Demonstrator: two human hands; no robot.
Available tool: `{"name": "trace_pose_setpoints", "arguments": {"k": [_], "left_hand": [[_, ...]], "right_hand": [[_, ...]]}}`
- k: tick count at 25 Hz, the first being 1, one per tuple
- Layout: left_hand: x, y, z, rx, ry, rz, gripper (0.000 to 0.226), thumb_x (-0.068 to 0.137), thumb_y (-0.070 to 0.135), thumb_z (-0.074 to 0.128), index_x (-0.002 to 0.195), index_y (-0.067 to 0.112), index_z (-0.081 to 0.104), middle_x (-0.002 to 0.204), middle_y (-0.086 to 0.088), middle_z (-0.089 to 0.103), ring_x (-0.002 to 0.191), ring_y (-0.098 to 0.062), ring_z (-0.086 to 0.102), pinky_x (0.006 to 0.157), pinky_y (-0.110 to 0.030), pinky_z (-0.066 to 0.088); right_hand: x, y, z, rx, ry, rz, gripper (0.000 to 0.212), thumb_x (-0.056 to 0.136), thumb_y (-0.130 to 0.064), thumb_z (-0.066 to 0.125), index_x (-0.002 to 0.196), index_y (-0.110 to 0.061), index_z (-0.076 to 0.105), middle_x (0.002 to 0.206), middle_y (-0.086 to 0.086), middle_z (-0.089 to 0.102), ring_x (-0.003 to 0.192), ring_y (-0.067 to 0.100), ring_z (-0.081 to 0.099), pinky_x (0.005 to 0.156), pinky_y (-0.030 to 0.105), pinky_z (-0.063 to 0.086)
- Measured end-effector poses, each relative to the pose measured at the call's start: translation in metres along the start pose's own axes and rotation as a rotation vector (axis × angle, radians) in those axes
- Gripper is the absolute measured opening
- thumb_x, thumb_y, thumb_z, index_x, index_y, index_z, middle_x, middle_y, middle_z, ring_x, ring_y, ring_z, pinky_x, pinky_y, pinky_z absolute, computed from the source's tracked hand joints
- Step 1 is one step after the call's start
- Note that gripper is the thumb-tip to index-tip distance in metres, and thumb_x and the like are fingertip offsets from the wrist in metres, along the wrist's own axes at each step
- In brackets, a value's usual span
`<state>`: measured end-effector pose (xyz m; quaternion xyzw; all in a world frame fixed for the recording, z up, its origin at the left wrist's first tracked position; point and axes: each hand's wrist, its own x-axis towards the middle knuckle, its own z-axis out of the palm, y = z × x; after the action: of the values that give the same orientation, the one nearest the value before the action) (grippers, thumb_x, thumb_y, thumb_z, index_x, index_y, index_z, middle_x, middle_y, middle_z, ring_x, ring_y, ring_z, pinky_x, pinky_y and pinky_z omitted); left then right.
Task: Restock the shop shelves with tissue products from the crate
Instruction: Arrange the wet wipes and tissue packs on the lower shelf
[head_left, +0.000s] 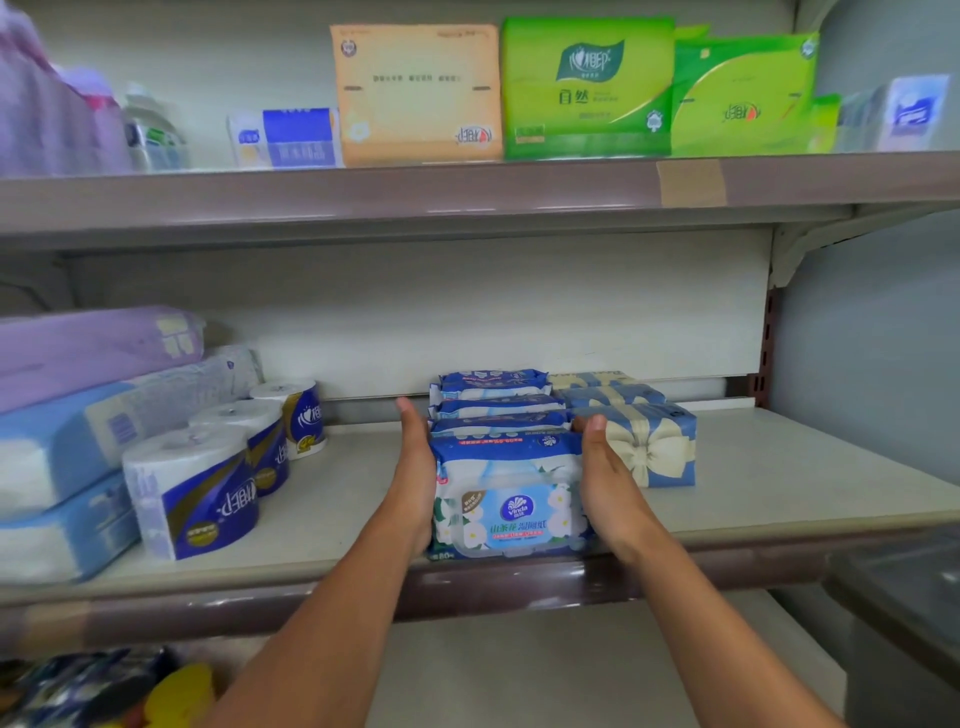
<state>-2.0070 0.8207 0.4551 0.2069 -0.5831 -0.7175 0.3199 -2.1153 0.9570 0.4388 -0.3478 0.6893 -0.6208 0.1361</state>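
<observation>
Both hands, left hand (415, 467) and right hand (605, 470), flanked wipes pack (511, 499) at frame centre on shelf (779, 467); straight fingers pressed its sides.

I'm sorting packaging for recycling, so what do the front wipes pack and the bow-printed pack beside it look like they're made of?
Wipes pack: glossy soft plastic film, wrinkled, with what looks like a rigid plastic flip lid. Bow-printed pack: matte wrap, paper or film, hard to tell.
</observation>
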Motion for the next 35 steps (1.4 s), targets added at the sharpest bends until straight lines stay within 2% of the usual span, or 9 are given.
{"name": "trace_pose_setpoints", "arguments": {"k": [2,4,7,9,13,17,21,27,35], "left_hand": [[-0.003,-0.001,0.002,0.032,0.009,-0.001,0.067,0.089,0.072,0.01,0.091,0.026,0.06,0.076,-0.006,0.075,0.065,-0.021,0.073,0.075,-0.037,0.055],[-0.005,0.003,0.001,0.059,-0.016,0.013,0.067,0.089,0.071,0.009,0.091,0.027,0.059,0.077,-0.005,0.076,0.07,-0.023,0.073,0.075,-0.037,0.055],[0.004,0.021,-0.01,0.234,0.045,0.089,0.086,0.082,0.08,0.008,0.138,0.025,0.043,0.141,-0.006,0.054,0.129,-0.026,0.05,0.107,-0.048,0.034],[0.008,0.046,-0.003,0.559,0.11,0.233,0.081,0.082,0.079,0.006,0.152,0.038,0.013,0.16,0.006,0.02,0.146,-0.02,0.022,0.115,-0.045,0.018],[0.023,0.085,0.067,1.221,-0.156,0.68,0.077,0.085,0.074,0.016,0.152,0.04,0.006,0.161,0.011,0.012,0.148,-0.012,0.013,0.12,-0.038,0.013],[0.044,0.061,0.141,1.785,-0.502,0.626,0.085,0.086,0.069,0.047,0.154,0.035,0.008,0.16,0.008,0.021,0.145,-0.018,0.025,0.112,-0.035,0.027],[0.07,0.027,0.182,2.001,-0.509,0.609,0.077,0.083,0.055,0.062,0.148,0.033,0.027,0.141,0.001,0.047,0.127,-0.024,0.048,0.088,-0.032,0.041],[0.083,-0.002,0.195,2.187,-0.5,0.484,0.058,0.08,0.043,0.067,0.132,0.03,0.045,0.118,-0.004,0.063,0.103,-0.026,0.061,0.087,-0.038,0.052],[0.082,-0.007,0.197,2.194,-0.43,0.543,0.039,0.09,0.035,0.056,0.126,0.021,0.051,0.114,-0.007,0.062,0.101,-0.027,0.061,0.079,-0.036,0.049]], "right_hand": [[-0.001,-0.003,-0.002,-0.004,-0.006,-0.01,0.035,0.097,-0.056,0.01,0.099,-0.046,0.044,0.09,-0.025,0.057,0.067,-0.022,0.052,0.057,-0.002,0.039],[0.001,-0.003,-0.009,0.009,0.002,-0.034,0.038,0.091,-0.063,0.01,0.106,-0.049,0.042,0.097,-0.026,0.056,0.08,-0.021,0.051,0.076,0.002,0.04],[0.011,0.009,-0.031,0.085,0.237,-0.138,0.077,0.079,-0.079,0.013,0.135,-0.038,0.046,0.139,-0.011,0.05,0.126,0.006,0.047,0.111,0.027,0.03],[0.017,0.013,-0.046,0.02,0.441,-0.212,0.076,0.089,-0.066,0.015,0.15,-0.023,0.03,0.154,-0.004,0.033,0.142,0.011,0.029,0.113,0.021,0.016],[0.034,0.027,-0.067,-0.167,0.631,-0.291,0.074,0.094,-0.06,0.013,0.154,-0.018,0.011,0.161,0.0,0.013,0.148,0.012,0.009,0.116,0.023,0.005],[0.048,0.041,-0.077,-0.153,0.664,-0.195,0.081,0.087,-0.064,0.009,0.155,-0.019,0.006,0.162,0.002,0.008,0.149,0.015,0.006,0.116,0.026,0.004],[0.06,0.045,-0.085,-0.061,0.664,-0.183,0.076,0.091,-0.06,0.008,0.155,-0.019,0.004,0.163,-0.002,0.002,0.149,0.011,-0.002,0.118,0.026,-0.001],[0.074,0.056,-0.081,-0.34,0.61,-0.164,0.065,0.097,-0.054,0.008,0.154,-0.026,-0.005,0.161,-0.008,-0.009,0.148,0.012,-0.013,0.121,0.039,0.0],[0.071,0.053,-0.08,-0.323,0.581,-0.096,0.062,0.098,-0.054,0.011,0.154,-0.031,-0.005,0.162,-0.006,-0.006,0.148,0.014,-0.009,0.121,0.045,0.006]]}}
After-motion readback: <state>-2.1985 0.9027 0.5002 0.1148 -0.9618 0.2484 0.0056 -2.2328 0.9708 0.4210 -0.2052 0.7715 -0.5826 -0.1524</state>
